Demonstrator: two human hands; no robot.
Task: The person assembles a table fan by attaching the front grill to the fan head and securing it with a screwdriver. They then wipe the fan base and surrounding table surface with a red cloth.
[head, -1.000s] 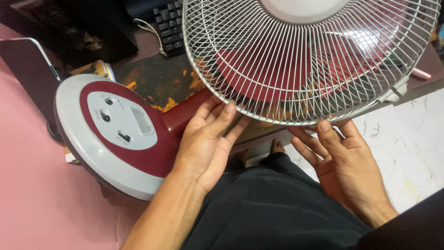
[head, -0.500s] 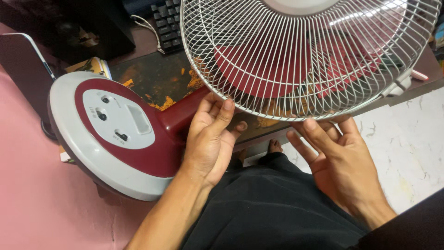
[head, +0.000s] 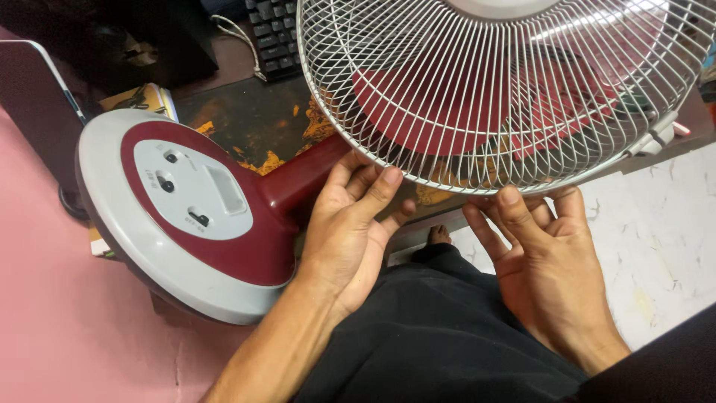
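Note:
A table fan lies tilted across my lap. Its white wire guard covers dark red blades. Its round grey and dark red base faces me at the left, joined by a dark red neck. My left hand rests under the lower rim of the guard beside the neck, fingertips touching the wire. My right hand touches the same lower rim further right, fingers spread against it. Neither hand is closed around anything.
A worn dark tabletop with orange patches lies behind the fan, and a black keyboard sits at its far edge. A pink surface fills the left. White marbled floor shows at the right. My black trousers are below.
The fan has shifted slightly right and the view with it. Both hands have slid a little along the guard's lower rim, still touching it.

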